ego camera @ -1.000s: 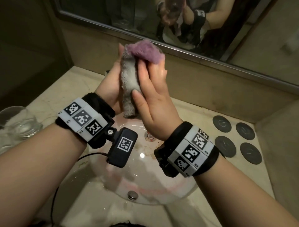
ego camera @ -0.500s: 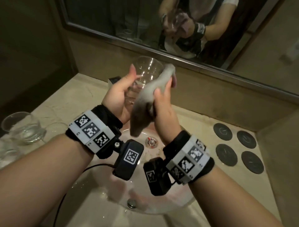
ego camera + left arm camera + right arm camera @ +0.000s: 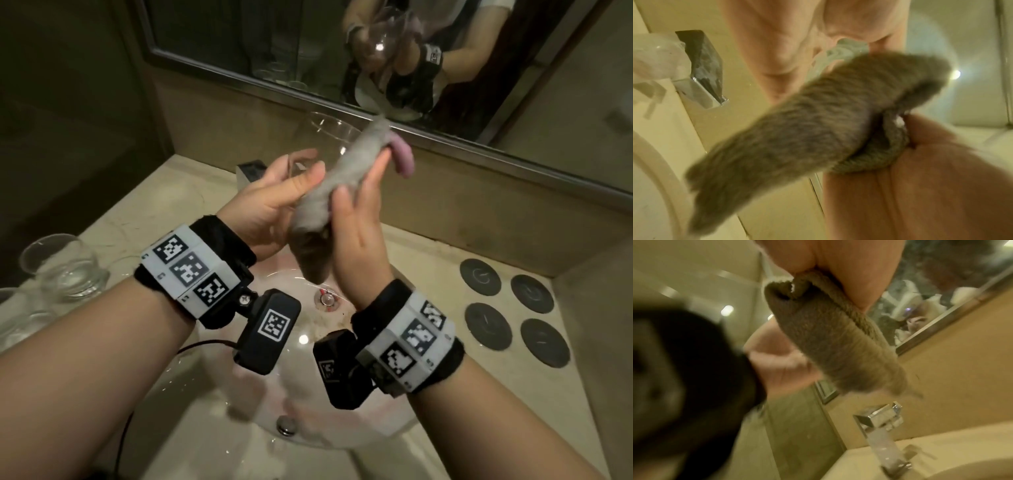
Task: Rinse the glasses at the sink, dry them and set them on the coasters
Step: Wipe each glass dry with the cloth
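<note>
**Glass and cloth over the sink**

In the middle of the frame, the left hand [image 3: 274,202] holds a clear glass [image 3: 325,132]. The right hand [image 3: 356,240] grips a grey cloth [image 3: 346,171] pressed against the glass, above the sink [image 3: 342,435].

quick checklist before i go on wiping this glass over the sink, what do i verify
1. Left hand grips the glass: ok, fingers curl round its lower part.
2. Right hand holds the cloth: ok, thumb and fingers pinch the grey roll.
3. Glass is above the sink: ok, the basin lies under both hands.
4. Cloth is inside the glass rather than along its wall: cannot tell.
5. Glass is dry and clean: cannot tell, too blurred.
6. Second glass at the left stands apart from the left arm: ok.
</note>
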### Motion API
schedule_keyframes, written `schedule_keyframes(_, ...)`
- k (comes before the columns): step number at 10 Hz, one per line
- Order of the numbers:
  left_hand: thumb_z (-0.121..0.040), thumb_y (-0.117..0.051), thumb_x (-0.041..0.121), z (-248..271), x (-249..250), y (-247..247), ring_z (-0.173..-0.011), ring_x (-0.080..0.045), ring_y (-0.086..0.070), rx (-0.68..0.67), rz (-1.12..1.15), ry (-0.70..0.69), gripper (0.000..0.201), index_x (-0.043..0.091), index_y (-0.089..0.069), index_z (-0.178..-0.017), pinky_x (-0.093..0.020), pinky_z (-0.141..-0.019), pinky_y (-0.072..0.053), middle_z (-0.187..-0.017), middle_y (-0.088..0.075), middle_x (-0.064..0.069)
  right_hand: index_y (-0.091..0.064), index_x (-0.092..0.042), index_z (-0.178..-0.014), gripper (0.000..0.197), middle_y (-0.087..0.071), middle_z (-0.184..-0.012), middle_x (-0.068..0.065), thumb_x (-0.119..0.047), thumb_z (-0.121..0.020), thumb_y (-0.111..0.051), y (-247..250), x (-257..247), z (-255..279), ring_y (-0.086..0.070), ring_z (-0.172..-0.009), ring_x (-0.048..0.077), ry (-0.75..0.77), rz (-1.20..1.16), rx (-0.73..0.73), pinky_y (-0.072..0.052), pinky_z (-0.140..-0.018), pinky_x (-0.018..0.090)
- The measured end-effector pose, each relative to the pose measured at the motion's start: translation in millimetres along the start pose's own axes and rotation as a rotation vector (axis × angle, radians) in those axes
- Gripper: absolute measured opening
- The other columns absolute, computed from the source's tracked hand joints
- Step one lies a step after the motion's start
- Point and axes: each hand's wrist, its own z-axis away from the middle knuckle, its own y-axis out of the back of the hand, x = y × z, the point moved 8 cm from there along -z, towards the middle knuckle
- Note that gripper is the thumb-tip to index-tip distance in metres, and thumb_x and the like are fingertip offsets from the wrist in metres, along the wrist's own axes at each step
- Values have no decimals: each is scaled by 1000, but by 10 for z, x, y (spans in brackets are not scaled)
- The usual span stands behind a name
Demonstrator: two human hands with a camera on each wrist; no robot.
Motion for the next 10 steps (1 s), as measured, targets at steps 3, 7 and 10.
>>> schedule_keyframes(3,-58,-86,24,11,71,-26,-104,-30,-61,-29,-245,99,69,24,-44,-114,-46,-82,-54,-115,-58,-7,-59,-7,-98,47,-64,-71,9,-39,-103,-25,236,291,-110,-62,-54,15,-498,-775,29,-53,-51,24)
schedule_keyframes(7,-84,-35,72,-43,-170,273,-56,-11,-48,210,-128,195,75,12,-51,-127,-16,-35,-36,-102,-55,-8,-19,18,-139,64,-12,-141,46,-19,-97,12,589,624,-53,-12,-139,46,-176,-1116,-89,12,-111,44)
schedule_keyframes(10,-76,-61,61,320,-113,437,-100,-15,-57,422,-1601,-169,61,25,-48,-123,-31,-81,-47,-112,-60,7,-57,-20,-99,23,-61,-94,0,-40,-95,-48,1094,964,530,-58,-91,18,-534,389,240,-41,-75,27)
